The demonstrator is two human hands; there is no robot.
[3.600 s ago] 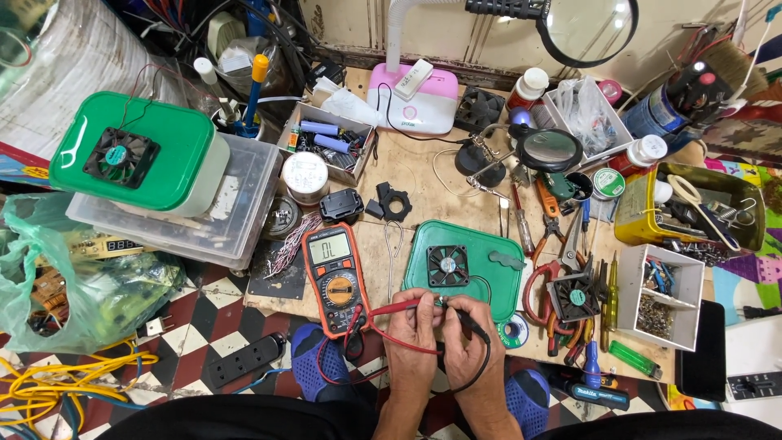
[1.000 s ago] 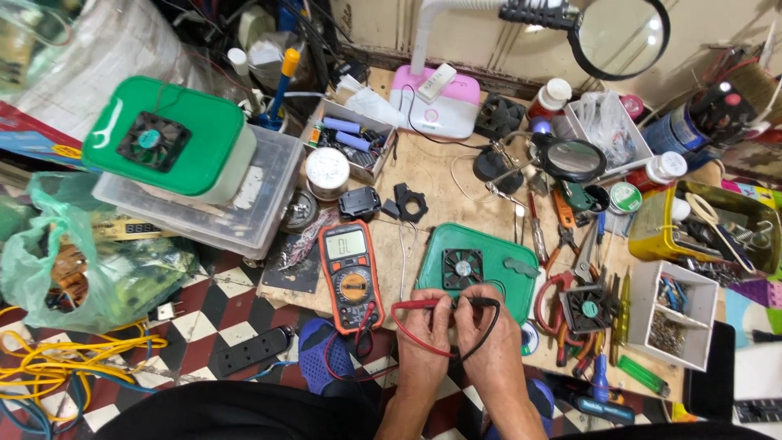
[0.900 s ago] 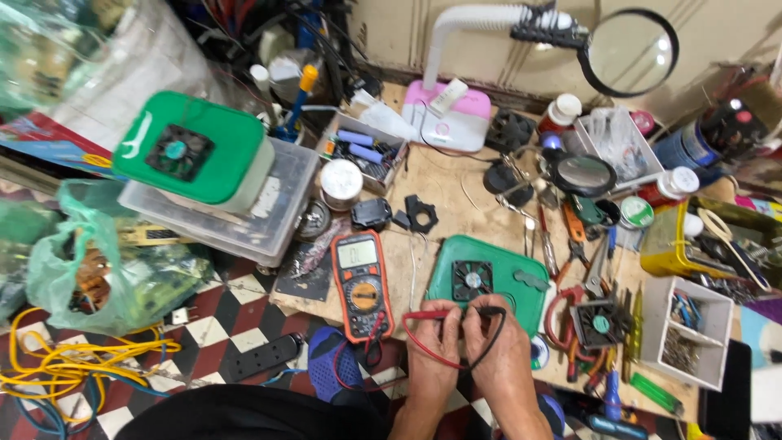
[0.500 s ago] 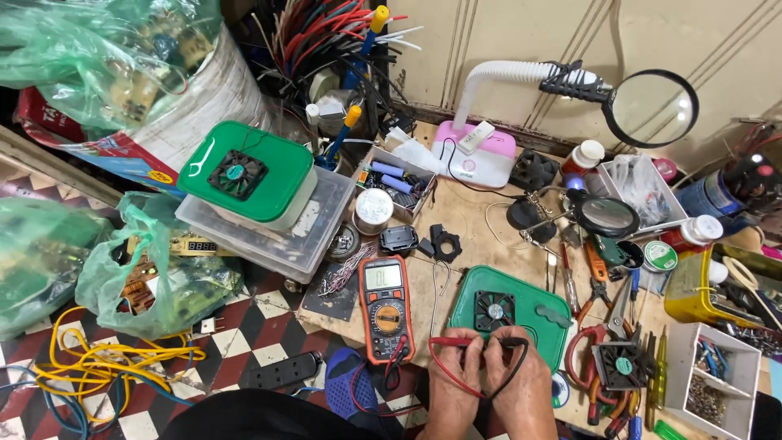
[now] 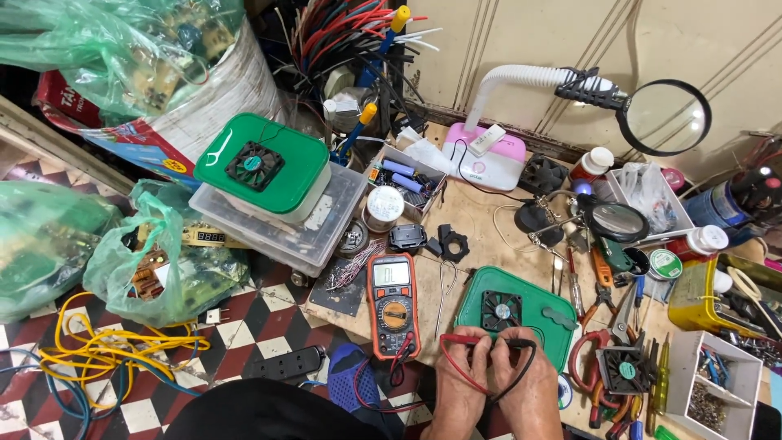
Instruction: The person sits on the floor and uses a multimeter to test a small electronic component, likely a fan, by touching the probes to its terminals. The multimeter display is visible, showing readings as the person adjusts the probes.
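Observation:
Both my hands are together at the near edge of the wooden workbench (image 5: 489, 236). My left hand (image 5: 462, 379) pinches the red test lead (image 5: 453, 358), and my right hand (image 5: 525, 383) pinches the black test lead (image 5: 521, 358); the probe tips are hidden between my fingers. Both leads run to the orange multimeter (image 5: 393, 303) lying flat just left of my hands, its display lit. Right behind my fingers lies a green lid with a small black fan (image 5: 501, 311) set in it.
A green-lidded box with a fan (image 5: 262, 167) sits on clear plastic tubs at left. A magnifier lamp (image 5: 664, 118), pliers and screwdrivers (image 5: 607, 301), a loose fan (image 5: 623, 368) and parts trays (image 5: 717, 383) crowd the right. Green bags (image 5: 155, 261) and yellow cable (image 5: 106, 350) lie on the tiled floor.
The camera has tilted up and swung left, bringing the floor, bags and back wall into view. My hands have stayed together on the two leads beside the multimeter.

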